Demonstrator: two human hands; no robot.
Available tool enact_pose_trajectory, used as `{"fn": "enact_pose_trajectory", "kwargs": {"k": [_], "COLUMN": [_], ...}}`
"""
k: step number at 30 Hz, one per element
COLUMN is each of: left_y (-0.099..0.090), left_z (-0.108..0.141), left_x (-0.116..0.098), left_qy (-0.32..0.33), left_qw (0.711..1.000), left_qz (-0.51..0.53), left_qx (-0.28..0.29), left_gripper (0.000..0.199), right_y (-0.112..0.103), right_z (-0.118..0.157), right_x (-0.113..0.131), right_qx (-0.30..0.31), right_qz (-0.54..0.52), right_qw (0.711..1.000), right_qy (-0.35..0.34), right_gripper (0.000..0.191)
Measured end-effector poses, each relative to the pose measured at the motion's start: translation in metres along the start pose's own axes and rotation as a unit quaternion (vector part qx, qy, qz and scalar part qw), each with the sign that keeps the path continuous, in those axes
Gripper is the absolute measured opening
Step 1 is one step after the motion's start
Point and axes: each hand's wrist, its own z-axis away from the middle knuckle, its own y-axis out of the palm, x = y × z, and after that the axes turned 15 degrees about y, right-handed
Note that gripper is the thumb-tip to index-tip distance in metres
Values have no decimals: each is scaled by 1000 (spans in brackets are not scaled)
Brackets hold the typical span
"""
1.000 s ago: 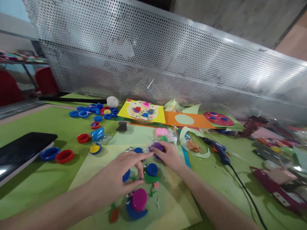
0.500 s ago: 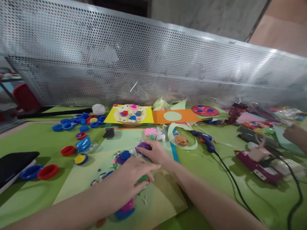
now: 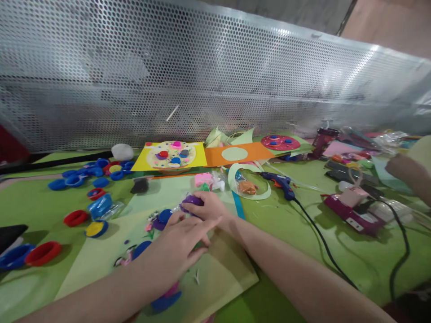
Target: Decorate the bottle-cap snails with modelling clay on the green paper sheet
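Note:
Pale green paper sheets [image 3: 232, 273] lie in front of me, bearing blue caps, a pink flower and other small decorations. My right hand [image 3: 210, 211] has its fingers wrapped on a purple lump [image 3: 192, 204] in clear wrap near the sheet's upper middle. My left hand [image 3: 180, 244] hovers over the sheet, palm down with fingers apart, just left of my right wrist. A blue cap [image 3: 165, 216] on a purple piece sits beyond its knuckles. Below the left hand are a blue piece [image 3: 166, 301] and a magenta one, partly hidden by the forearm.
Blue, red and yellow rings [image 3: 76, 218] are scattered at left. Decorated yellow card [image 3: 141, 162] and orange card [image 3: 215, 158] stand behind. A glue gun [image 3: 281, 183] with a black cord and a maroon device [image 3: 353, 217] lie right. Another person's hand [image 3: 402, 170] is far right.
The camera view has shifted, so the table items appear further left. Both hands stay in nearly the same place over the sheet, the right one still at the purple lump.

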Motion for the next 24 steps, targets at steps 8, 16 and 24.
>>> {"fn": "enact_pose_trajectory", "kwargs": {"k": [8,16,24], "left_y": [-8,-2,-2], "left_z": [14,14,13], "left_x": [-5,-16,-19], "left_qy": [25,11,-3], "left_qw": [996,996,993], "left_qz": [-89,-92,-109], "left_qx": [-11,14,37], "left_gripper": [71,86,82], "right_y": [-1,-4,-5], "right_z": [3,3,4], "right_x": [-1,1,3], "right_qx": [7,16,15], "right_qz": [-13,-3,-2], "right_qw": [1000,1000,1000], "right_qy": [-19,-22,-15], "right_gripper": [32,35,34]}}
